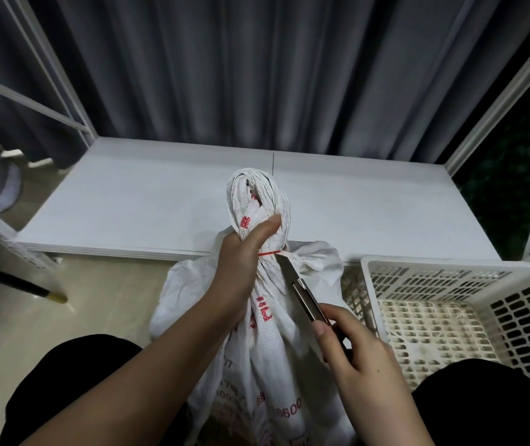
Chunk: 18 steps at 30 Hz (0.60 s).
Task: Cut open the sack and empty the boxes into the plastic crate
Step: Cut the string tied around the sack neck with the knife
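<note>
The sack [266, 342] stands upright on the floor between our knees, white with red print, its neck bunched and bound by a thin red tie [270, 252]. Our left hand [241, 265] grips that gathered neck just at the tie, thumb laid up along the twisted top. Our right hand [350, 349] holds a box cutter [302, 294] right of the sack, blade tip touching the sack just under the tie. The plastic crate [514, 310], white and slotted, sits just right of the sack. A low white shelf [128, 201] lies behind the sack.
</note>
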{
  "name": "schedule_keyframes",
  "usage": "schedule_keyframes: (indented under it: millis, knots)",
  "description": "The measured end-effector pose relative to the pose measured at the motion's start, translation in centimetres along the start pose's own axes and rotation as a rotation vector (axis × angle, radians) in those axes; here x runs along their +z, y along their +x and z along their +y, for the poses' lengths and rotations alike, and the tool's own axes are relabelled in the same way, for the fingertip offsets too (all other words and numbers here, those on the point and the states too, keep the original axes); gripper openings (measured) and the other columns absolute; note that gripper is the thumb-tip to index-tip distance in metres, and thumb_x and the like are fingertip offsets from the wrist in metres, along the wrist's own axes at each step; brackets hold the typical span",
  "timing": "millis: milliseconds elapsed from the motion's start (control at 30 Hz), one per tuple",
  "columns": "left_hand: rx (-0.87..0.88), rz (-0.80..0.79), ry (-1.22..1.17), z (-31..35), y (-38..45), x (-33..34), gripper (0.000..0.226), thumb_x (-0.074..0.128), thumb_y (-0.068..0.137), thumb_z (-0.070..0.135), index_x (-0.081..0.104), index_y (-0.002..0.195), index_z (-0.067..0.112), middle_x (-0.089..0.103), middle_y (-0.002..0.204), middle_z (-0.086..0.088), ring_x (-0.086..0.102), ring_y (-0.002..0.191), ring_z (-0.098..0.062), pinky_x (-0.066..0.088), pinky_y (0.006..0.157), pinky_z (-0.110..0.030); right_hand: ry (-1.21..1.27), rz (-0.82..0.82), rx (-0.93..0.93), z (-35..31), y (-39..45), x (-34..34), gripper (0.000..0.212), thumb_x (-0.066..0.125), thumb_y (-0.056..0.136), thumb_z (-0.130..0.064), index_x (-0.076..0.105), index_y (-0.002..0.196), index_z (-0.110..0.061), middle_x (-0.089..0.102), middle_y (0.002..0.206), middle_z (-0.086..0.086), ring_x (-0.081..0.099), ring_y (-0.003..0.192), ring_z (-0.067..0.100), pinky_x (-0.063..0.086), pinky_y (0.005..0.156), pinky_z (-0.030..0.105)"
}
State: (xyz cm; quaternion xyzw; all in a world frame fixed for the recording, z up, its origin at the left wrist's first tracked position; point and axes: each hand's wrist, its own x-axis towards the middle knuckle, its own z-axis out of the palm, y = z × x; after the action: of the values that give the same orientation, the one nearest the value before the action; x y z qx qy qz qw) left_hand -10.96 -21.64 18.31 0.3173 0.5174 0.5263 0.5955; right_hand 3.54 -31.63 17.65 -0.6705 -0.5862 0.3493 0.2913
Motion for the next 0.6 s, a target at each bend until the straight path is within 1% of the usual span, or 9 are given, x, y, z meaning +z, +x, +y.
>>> schedule_keyframes:
  millis: [33,100,200,300,400,433,500,567,600]
  knots:
    - [-0.001,-0.005,-0.002,-0.1,0.0,0.0,0.049,0.069,0.074,0.041,0.07,0.112,0.009,0.074,0.103,-0.008,0.071,0.097,-0.025,0.05,0.099,-0.047,-0.009,0.0,-0.004,0.0,0.0,-0.1,0.01,0.052,0.085,-0.055,0.057,0.093,-0.054,0.068,0.094,-0.017,0.065,0.089,0.01,0.049,0.082,0.03]
    - [-0.007,-0.002,-0.006,-0.1,0.1,0.0,0.053,0.07,0.072,0.043,0.07,0.112,0.009,0.074,0.104,-0.009,0.07,0.098,-0.026,0.049,0.099,-0.048,-0.029,0.0,-0.01,0.1,0.0,-0.3,0.018,0.056,0.088,-0.041,0.062,0.105,-0.041,0.067,0.098,-0.016,0.064,0.093,0.011,0.046,0.083,0.028]
    - [-0.01,-0.01,-0.007,-0.3,0.3,0.0,0.058,0.072,0.069,0.045,0.069,0.113,0.008,0.073,0.104,-0.012,0.07,0.098,-0.029,0.049,0.099,-0.049,-0.038,0.005,-0.025,0.0,0.0,-0.3,0.024,0.057,0.088,-0.038,0.063,0.111,-0.034,0.063,0.093,-0.021,0.063,0.094,0.011,0.043,0.08,0.023]
    - [-0.017,0.006,-0.022,-0.6,0.4,0.0,0.05,0.071,0.073,0.041,0.07,0.111,0.009,0.075,0.1,-0.011,0.072,0.093,-0.027,0.052,0.095,-0.047,0.005,0.003,-0.019,0.2,0.0,0.3,0.02,0.055,0.088,-0.04,0.063,0.107,-0.039,0.062,0.085,-0.02,0.06,0.085,0.007,0.04,0.072,0.016]
    - [-0.026,0.011,-0.016,-0.8,0.6,-0.1,0.052,0.07,0.073,0.044,0.069,0.113,0.011,0.074,0.103,-0.009,0.071,0.095,-0.026,0.052,0.096,-0.047,0.109,0.008,0.019,0.2,-0.1,1.3,0.02,0.052,0.087,-0.052,0.061,0.104,-0.045,0.066,0.088,-0.015,0.058,0.079,0.003,0.041,0.07,0.02]
    - [-0.025,0.011,-0.015,-0.8,0.6,-0.1,0.053,0.069,0.073,0.044,0.069,0.114,0.011,0.074,0.103,-0.009,0.071,0.095,-0.026,0.052,0.096,-0.047,0.147,0.023,0.027,0.3,-0.1,1.8,0.019,0.051,0.084,-0.055,0.06,0.099,-0.05,0.066,0.088,-0.017,0.058,0.078,0.001,0.041,0.069,0.018]
    - [-0.02,0.005,-0.016,-0.9,0.6,-0.1,0.053,0.069,0.073,0.044,0.069,0.112,0.008,0.074,0.102,-0.011,0.071,0.095,-0.027,0.052,0.096,-0.046,0.226,0.04,0.038,0.4,-0.2,2.8,0.009,0.053,0.083,-0.053,0.059,0.088,-0.059,0.065,0.087,-0.025,0.059,0.076,0.0,0.041,0.066,0.013]
    - [-0.02,-0.003,-0.008,-1.1,0.6,-0.1,0.057,0.069,0.071,0.047,0.069,0.112,0.006,0.074,0.102,-0.012,0.071,0.095,-0.027,0.051,0.096,-0.046,0.308,0.061,0.037,0.6,-0.4,3.9,0.009,0.056,0.086,-0.048,0.061,0.089,-0.055,0.067,0.089,-0.024,0.061,0.08,0.0,0.043,0.068,0.012]
    - [-0.024,-0.004,-0.007,-1.2,0.6,0.0,0.059,0.069,0.07,0.048,0.069,0.113,0.006,0.074,0.102,-0.012,0.071,0.096,-0.027,0.051,0.097,-0.046,0.34,0.072,0.034,0.7,-0.5,4.3,0.014,0.054,0.083,-0.053,0.063,0.094,-0.05,0.068,0.093,-0.022,0.062,0.085,0.0,0.045,0.072,0.013]
